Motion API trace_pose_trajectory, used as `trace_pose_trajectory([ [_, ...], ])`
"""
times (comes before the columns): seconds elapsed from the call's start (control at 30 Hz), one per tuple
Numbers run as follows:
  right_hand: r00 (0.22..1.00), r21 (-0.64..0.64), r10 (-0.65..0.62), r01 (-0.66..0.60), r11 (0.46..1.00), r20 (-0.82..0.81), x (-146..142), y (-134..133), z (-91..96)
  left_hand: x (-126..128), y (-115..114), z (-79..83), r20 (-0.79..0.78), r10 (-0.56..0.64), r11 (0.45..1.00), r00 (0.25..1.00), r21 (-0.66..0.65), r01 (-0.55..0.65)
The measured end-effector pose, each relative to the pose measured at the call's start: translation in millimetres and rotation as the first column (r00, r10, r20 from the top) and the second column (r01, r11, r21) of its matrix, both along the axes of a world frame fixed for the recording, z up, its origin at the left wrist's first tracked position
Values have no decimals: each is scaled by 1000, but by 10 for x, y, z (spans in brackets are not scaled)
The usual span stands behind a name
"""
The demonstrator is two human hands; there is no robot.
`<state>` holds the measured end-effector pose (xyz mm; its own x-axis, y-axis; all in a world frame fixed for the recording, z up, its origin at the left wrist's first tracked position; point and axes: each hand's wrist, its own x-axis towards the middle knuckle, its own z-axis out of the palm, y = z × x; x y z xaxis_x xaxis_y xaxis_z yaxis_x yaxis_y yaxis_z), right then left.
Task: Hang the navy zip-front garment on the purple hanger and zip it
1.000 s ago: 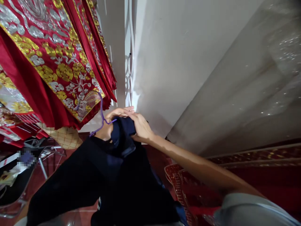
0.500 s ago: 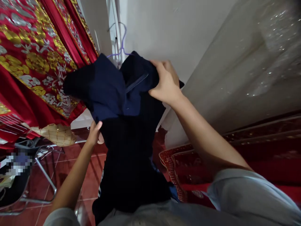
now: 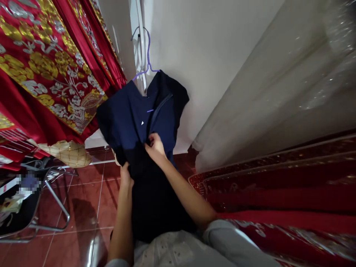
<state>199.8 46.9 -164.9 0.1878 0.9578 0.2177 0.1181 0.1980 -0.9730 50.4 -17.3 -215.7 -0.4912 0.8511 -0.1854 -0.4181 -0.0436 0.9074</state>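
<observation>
Beyond the right hand [image 3: 156, 149], pinching the front of a dark navy cloth garment [image 3: 144, 174], rises its thin purple hanger [image 3: 148, 55]; the left hand [image 3: 126, 177], farther back, grips the garment's side.

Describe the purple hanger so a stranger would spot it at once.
Find the large plain pale wall, right of the red cloth embroidered in gold and silver. Near the wall's left edge, a thin purple clothes hanger rises from the neck of a dark navy fabric garment. Its purple colour and slim curve set it apart from the dark garment below and pale wall behind.
</observation>
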Motion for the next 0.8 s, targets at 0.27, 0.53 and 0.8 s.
trace_pose_trajectory([
  [0.27,971,-157,93,-129,979,-222,109,-440,-226,-58,-179,241,-371,484,854,793,397,-335],
  [0.53,948,-111,131,-169,979,-289,90,-615,-55,690,-338,196,-633,-73,903,771,286,320],
  [0.8,916,-54,164,-197,979,-367,164,-713,-13,691,-241,269,-637,-93,916,765,246,316],
])
